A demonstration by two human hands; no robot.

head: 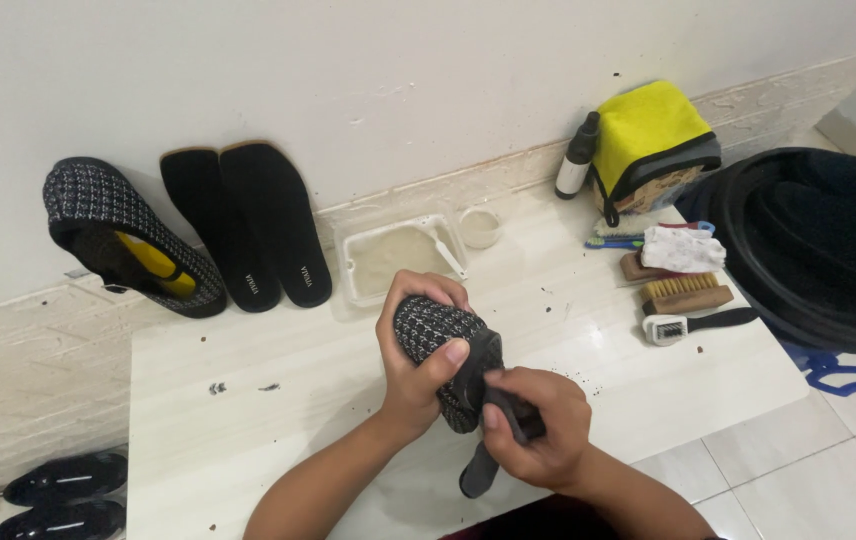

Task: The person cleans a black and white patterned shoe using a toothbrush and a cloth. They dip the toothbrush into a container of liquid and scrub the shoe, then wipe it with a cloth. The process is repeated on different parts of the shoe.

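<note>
My left hand grips a black-and-white woven slip-on shoe, held up off the white floor with its toe pointing away from me. My right hand is closed around a dark brush handle, with the brush end pressed against the shoe's black edge. The brush head is hidden between hand and shoe. The matching shoe leans against the wall at the far left, its yellow lining showing.
Two black insoles lean on the wall. A white tray and small cup sit ahead. Right: spray bottle, yellow cloth, wooden brush, white-headed brush, black basin. Black sneakers lie bottom left.
</note>
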